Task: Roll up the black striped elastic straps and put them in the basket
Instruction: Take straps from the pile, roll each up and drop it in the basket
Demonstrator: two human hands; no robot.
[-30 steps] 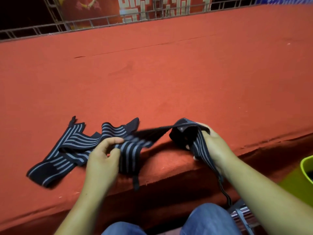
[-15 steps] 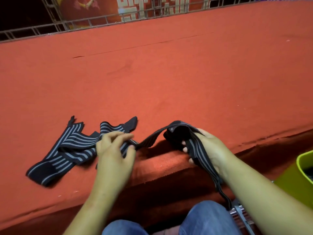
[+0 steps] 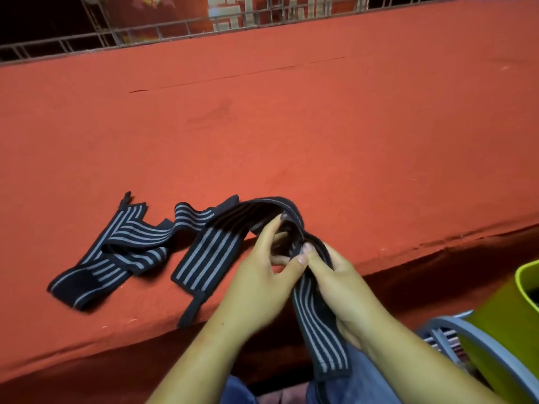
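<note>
The striped straps (image 3: 210, 252) are matt woven elastic cloth, the tabletop (image 3: 291, 126) wears matt, faintly fuzzy red felt, and the lime-green bin (image 3: 501, 322) looks smooth, slightly glossy plastic.

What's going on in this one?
A person is working one black striped strap at the near edge of the red table. Both the left hand and right hand pinch its middle; one end hangs toward the lap, the other lies on the table. A second strap lies loose to the left.
</note>
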